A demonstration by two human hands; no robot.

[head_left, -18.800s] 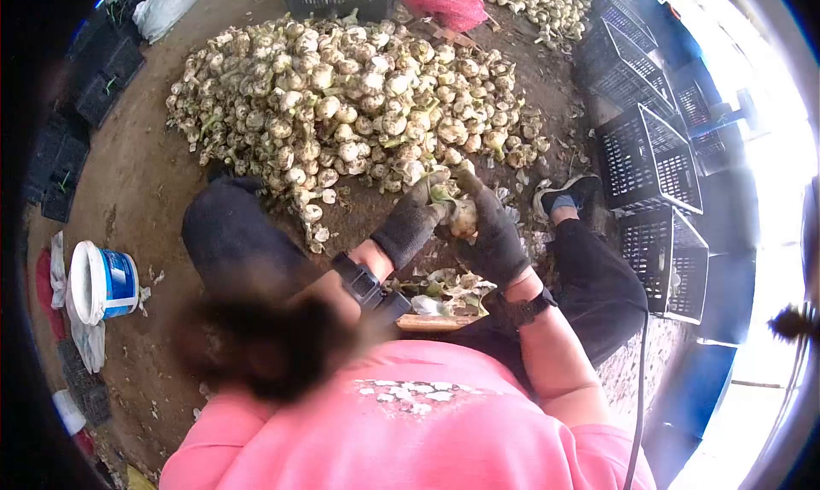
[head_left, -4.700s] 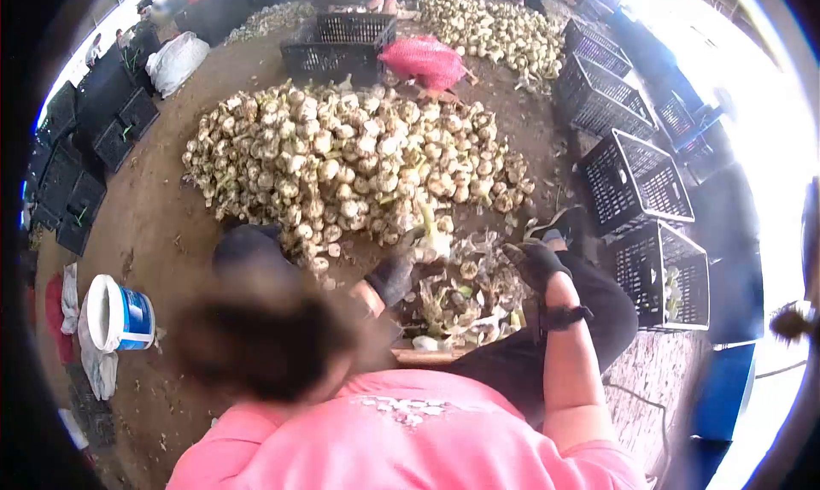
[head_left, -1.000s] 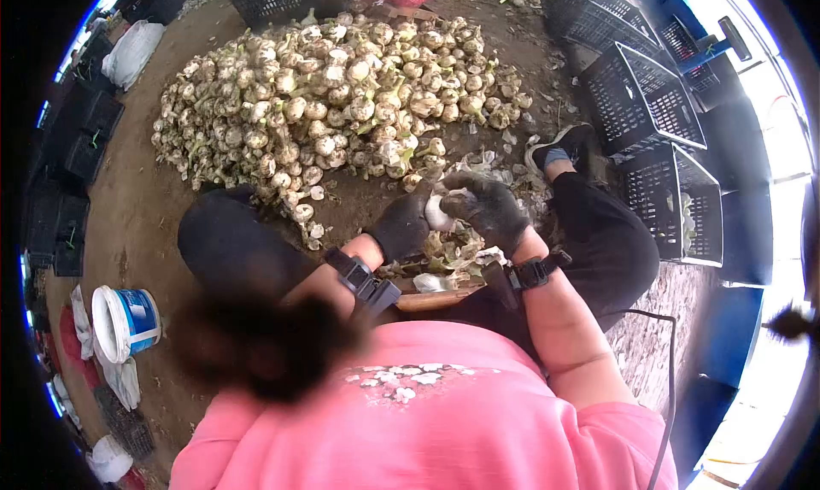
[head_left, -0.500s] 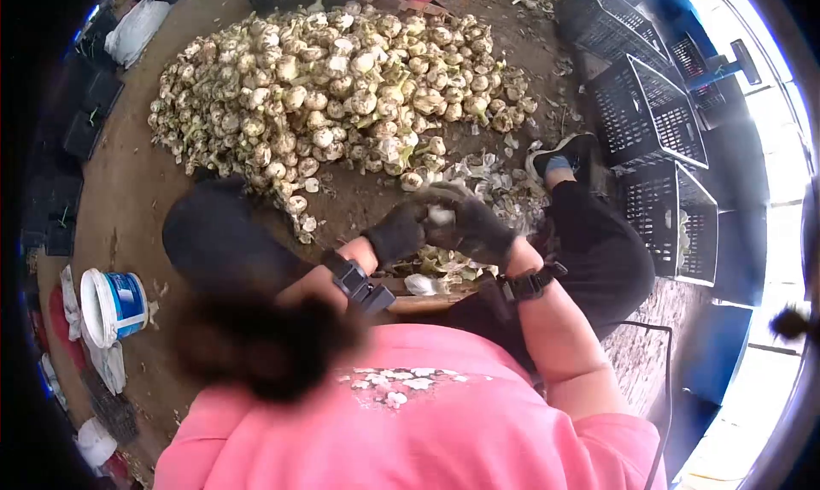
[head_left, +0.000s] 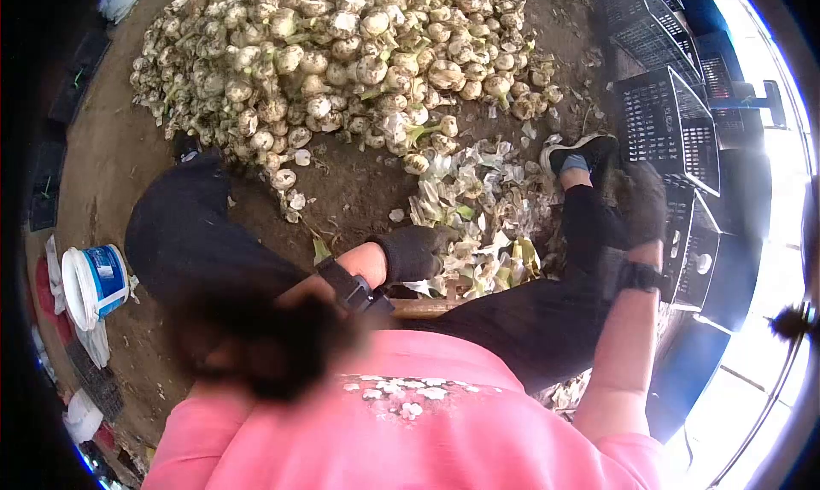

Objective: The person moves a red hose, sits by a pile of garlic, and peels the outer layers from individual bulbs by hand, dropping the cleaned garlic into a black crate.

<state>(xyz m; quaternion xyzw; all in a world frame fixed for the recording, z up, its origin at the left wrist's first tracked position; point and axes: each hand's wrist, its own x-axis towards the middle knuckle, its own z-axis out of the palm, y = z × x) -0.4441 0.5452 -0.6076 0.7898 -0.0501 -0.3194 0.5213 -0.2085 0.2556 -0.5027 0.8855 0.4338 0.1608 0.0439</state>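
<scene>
My left hand (head_left: 414,252), in a dark glove, is closed beside the loose peelings (head_left: 478,225) between my legs; what its curled fingers hold cannot be made out. At the right, my right hand (head_left: 645,204), also gloved and slightly blurred, reaches over the near edge of a black crate (head_left: 683,242). Its fingers look stretched out, and no object shows in them. A whitish bulb (head_left: 703,264) is visible in that crate, apart from the hand. Beyond my left hand lies a large heap of pale, dirt-marked bulbs (head_left: 342,54) with green stems.
More black crates (head_left: 670,118) line the right side. My outstretched legs (head_left: 512,319) flank the peelings, with one shoe (head_left: 581,152) near the crates. A white and blue bucket (head_left: 107,276) stands at the left. A wooden edge (head_left: 418,308) lies close to my body.
My right hand has left my left hand and moved right to the crate. The pale bulb formerly between both hands is gone from there. The view has shifted somewhat.
</scene>
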